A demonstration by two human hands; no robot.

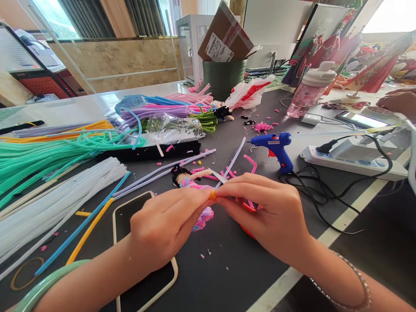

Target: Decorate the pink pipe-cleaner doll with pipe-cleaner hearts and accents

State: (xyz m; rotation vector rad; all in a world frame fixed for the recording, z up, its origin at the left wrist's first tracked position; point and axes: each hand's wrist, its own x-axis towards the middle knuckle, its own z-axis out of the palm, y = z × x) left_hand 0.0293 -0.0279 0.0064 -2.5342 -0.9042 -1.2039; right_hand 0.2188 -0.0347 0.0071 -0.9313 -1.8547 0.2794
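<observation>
My left hand (169,216) and my right hand (269,212) meet at the fingertips, both pinching a small yellow pipe cleaner piece (212,195). Just behind them lies a pipe cleaner doll (191,178) with black hair and a pink body, partly hidden by my left hand. A pink and purple fuzzy part (204,219) shows below the fingers. Red-handled scissors (248,207) are under my right hand, mostly covered, with a blade tip poking out beyond it. Beneath my left forearm is a phone (146,284), screen dark.
A blue glue gun (274,147) stands beyond my right hand, near a white power strip (357,162) and black cables. White pipe cleaners (65,195) and green pipe cleaners (48,154) spread at left. Another person's hand (398,104) shows at far right, by a pink bottle (308,93).
</observation>
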